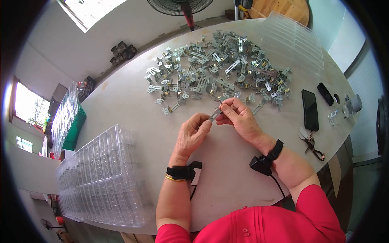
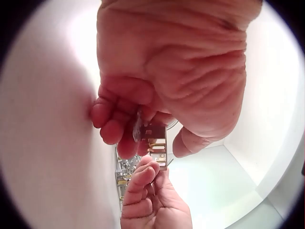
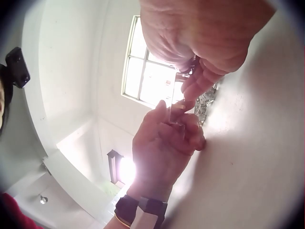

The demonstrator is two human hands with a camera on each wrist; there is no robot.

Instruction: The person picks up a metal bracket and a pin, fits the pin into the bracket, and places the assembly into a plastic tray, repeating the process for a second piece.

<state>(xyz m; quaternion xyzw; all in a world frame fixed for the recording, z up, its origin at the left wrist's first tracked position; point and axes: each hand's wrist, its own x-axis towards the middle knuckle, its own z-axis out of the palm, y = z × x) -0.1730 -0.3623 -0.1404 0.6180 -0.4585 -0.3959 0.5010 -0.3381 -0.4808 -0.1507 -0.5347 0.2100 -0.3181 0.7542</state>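
Observation:
Between my two hands is a small slotted metal bracket (image 1: 214, 115), held over the table just in front of the pile. My left hand (image 1: 192, 133) grips its near end between thumb and curled fingers. At the far end, my right hand (image 1: 242, 121) pinches it between thumb and forefinger. In the left wrist view the slotted face of the bracket (image 2: 157, 147) shows between both hands, with brass-coloured parts in it. The fingers partly hide both ends. Beyond the hands lies a wide pile of similar metal brackets (image 1: 202, 83).
Stacked clear plastic trays (image 1: 99, 178) stand at the left, with a green crate (image 1: 75, 128) behind them. Another clear tray (image 1: 291, 46) lies at the back right. A phone (image 1: 310, 110), keys (image 1: 310, 146) and a clear container (image 1: 344, 110) rest on the right side.

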